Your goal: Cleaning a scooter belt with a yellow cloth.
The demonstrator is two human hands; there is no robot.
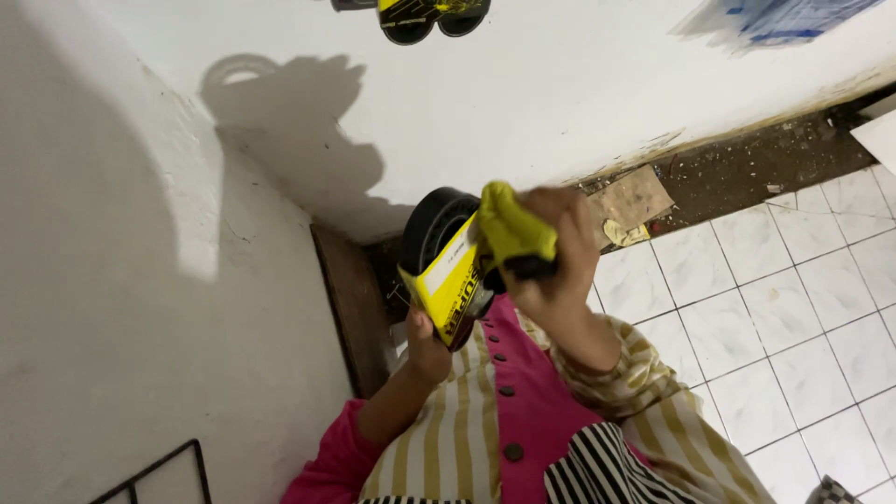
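Fingers of the right hand are clenched around a yellow cloth, pressing it against a black tyre wrapped in a yellow label. Below, the left hand grasps the tyre's lower edge, holding it up before the white wall, above the tiled floor.

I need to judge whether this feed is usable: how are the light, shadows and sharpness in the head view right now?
Head view: hard light from the front throws a sharp shadow of hands and tyre onto the white wall; the tyre, left hand and right hand with the yellow cloth are evenly lit; the papers at the top right look motion-blurred; the frame is tilted.
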